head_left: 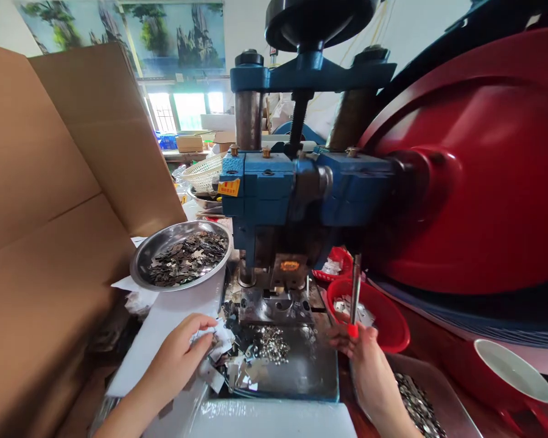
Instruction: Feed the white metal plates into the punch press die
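My left hand (182, 351) rests at the left of the press bed with its fingers curled down onto a heap of small shiny metal pieces (219, 353). In my right hand (363, 353) I grip a thin metal rod with a red tip (355, 292), held upright beside the red bowl (393, 331). The blue punch press (296, 188) stands straight ahead, its die block (276, 301) just beyond both hands. More tiny silver parts (274, 344) lie scattered on the plate in front of the die.
A steel bowl of dark metal blanks (182, 255) sits at the left on a white box. Large cardboard sheets (50, 201) wall off the left side. The red flywheel guard (475, 176) fills the right. A tray of small parts (420, 404) and a white-lined red cup (514, 371) lie lower right.
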Action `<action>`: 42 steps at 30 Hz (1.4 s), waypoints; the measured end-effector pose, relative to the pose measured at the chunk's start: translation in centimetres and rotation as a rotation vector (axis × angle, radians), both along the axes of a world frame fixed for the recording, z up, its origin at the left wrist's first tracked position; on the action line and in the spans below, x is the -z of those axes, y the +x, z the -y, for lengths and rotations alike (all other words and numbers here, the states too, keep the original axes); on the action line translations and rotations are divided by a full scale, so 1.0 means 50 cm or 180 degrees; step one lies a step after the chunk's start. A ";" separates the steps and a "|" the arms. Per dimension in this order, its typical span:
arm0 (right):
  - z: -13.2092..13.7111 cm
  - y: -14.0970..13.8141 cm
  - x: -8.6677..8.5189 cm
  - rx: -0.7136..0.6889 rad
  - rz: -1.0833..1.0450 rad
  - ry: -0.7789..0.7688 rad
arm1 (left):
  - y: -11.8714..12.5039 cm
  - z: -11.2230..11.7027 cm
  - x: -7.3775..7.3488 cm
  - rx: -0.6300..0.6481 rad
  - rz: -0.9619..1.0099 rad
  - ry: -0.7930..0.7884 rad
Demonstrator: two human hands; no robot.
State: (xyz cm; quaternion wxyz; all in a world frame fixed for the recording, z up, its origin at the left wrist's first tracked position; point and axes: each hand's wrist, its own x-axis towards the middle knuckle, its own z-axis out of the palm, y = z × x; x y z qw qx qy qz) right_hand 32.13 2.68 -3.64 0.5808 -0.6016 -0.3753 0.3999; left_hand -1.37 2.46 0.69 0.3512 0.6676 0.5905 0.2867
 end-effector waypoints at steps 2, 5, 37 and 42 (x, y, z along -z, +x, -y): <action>-0.027 -0.010 0.001 -0.0059 0.0333 -0.0044 | -0.013 0.017 -0.010 0.0572 -0.0463 -0.0151; -0.091 -0.044 -0.013 -0.0404 0.1195 0.0121 | -0.013 0.030 -0.009 0.1075 -0.1119 -0.0261; 0.060 -0.043 -0.124 -0.1216 0.0036 -0.0855 | 0.162 0.029 0.040 0.0430 0.1099 -0.1060; 0.063 -0.045 -0.128 -0.1114 0.0224 -0.0860 | 0.160 0.030 0.048 0.0340 0.1059 -0.0955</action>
